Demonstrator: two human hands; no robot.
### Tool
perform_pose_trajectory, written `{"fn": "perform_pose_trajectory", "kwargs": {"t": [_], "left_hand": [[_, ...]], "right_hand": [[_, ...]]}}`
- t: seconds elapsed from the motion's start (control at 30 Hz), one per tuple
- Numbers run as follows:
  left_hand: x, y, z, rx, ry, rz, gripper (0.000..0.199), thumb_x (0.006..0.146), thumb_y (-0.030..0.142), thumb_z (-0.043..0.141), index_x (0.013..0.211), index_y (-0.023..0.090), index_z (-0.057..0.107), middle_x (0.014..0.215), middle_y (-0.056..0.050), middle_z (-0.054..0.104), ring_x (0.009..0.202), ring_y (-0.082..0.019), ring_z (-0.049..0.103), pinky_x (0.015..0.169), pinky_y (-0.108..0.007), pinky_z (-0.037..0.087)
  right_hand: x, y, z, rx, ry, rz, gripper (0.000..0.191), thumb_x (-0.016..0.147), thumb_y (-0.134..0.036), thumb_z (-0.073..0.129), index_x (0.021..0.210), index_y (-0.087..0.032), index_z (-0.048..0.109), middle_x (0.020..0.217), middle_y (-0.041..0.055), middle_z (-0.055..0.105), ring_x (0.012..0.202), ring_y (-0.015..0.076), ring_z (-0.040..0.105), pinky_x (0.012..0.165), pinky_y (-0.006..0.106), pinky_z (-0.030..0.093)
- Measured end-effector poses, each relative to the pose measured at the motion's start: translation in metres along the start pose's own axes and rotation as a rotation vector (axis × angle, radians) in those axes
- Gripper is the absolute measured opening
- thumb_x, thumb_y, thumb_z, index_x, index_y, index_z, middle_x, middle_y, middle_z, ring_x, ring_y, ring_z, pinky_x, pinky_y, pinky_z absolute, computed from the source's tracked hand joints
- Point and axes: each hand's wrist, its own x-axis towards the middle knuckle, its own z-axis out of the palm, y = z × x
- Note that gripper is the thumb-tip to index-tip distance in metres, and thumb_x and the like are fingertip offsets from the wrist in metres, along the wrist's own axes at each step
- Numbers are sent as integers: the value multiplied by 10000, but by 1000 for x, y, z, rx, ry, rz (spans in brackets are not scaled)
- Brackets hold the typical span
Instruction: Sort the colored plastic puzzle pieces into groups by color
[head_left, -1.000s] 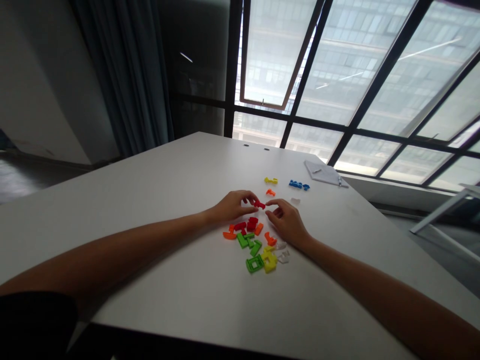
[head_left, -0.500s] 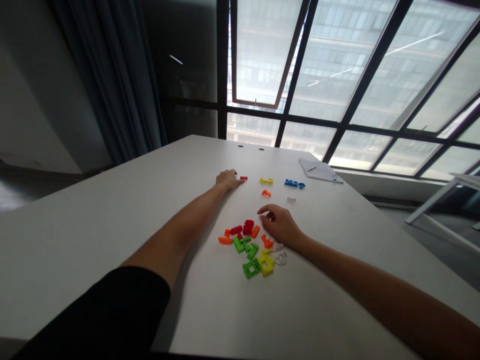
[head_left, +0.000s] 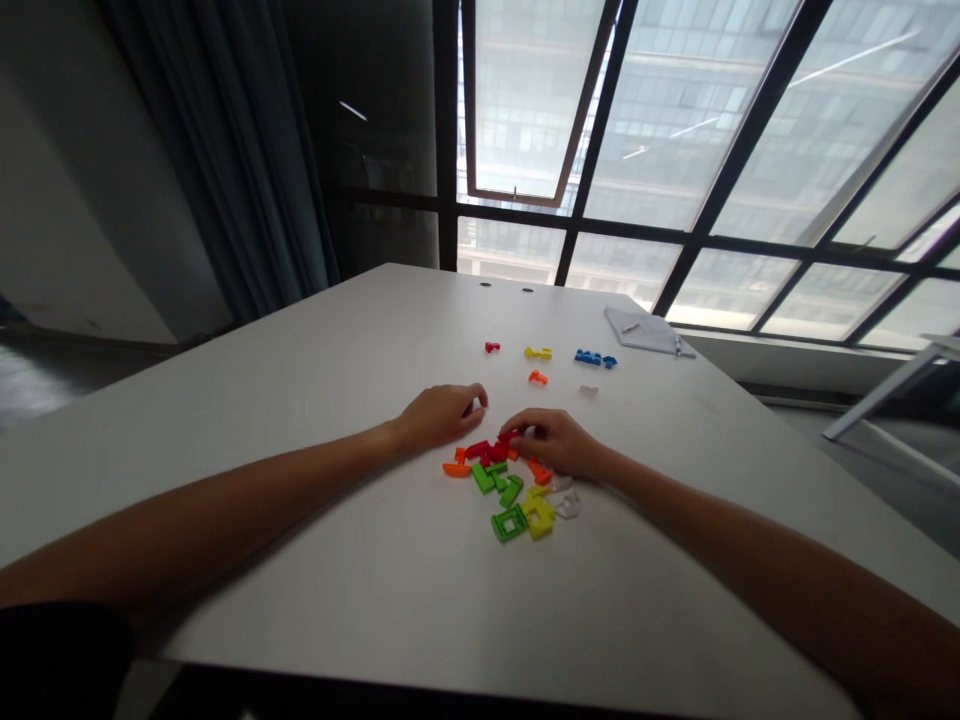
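My right hand (head_left: pixel 559 440) is over the far side of a pile of small plastic pieces, its fingertips closed on a red plastic piece (head_left: pixel 508 439). My left hand (head_left: pixel 442 412) hovers or rests just left of the pile; thumb and fingers are curved apart with nothing between them. In the pile lie more red pieces (head_left: pixel 478 450), an orange piece (head_left: pixel 456 468), several green pieces (head_left: pixel 510 523), yellow pieces (head_left: pixel 538 517) and clear pieces (head_left: pixel 568 504). Another orange piece (head_left: pixel 538 472) lies partly beneath my right hand.
Farther back on the white table (head_left: pixel 337 390) sit a small red piece (head_left: pixel 492 347), a yellow piece (head_left: pixel 538 353), blue pieces (head_left: pixel 592 357), an orange piece (head_left: pixel 538 377) and a clear piece (head_left: pixel 588 390). A notebook (head_left: pixel 649 332) with pens lies at the far right, near the windows.
My left hand has let go of the small red piece at the back and come back toward the pile. My right hand has shifted left onto the red piece.
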Motion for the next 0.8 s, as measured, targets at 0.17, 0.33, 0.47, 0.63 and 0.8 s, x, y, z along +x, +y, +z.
{"fn": "perform_pose_trajectory", "kwargs": {"t": [0.17,0.33,0.47,0.63,0.8], "left_hand": [[-4,12,-4,-219,-1,134,314,897,347,600,1197,258,605,901,16,723,710,-164,637,662,-273,446],[-4,21,-5,-308,9,249,393,872,404,704,1212,233,607,1051,-17,718,858,-174,652,762,-275,494],[-4,24,-2,-331,70,273,253,905,408,697,1063,212,671,983,-17,712,818,-161,641,749,-269,493],[-3,23,0,-380,102,269,220,929,397,682,1036,204,680,957,-15,711,801,-148,643,739,-253,502],[-2,21,1,-417,80,251,234,969,387,620,1120,211,657,994,-21,722,815,-147,659,739,-253,516]], "right_hand": [[-1,12,0,312,174,152,285,859,-419,737,1017,-182,724,963,69,778,883,208,718,831,364,561],[0,20,0,456,172,204,377,810,-487,786,994,-176,681,861,57,778,807,197,720,763,344,558],[0,20,0,527,180,228,418,799,-539,786,984,-190,650,829,51,778,759,185,721,734,330,555],[0,22,1,518,188,229,424,809,-560,766,990,-200,634,811,40,765,751,189,724,713,327,556],[0,23,1,457,225,206,386,795,-521,780,971,-197,664,785,20,730,685,166,671,633,298,521]]}}
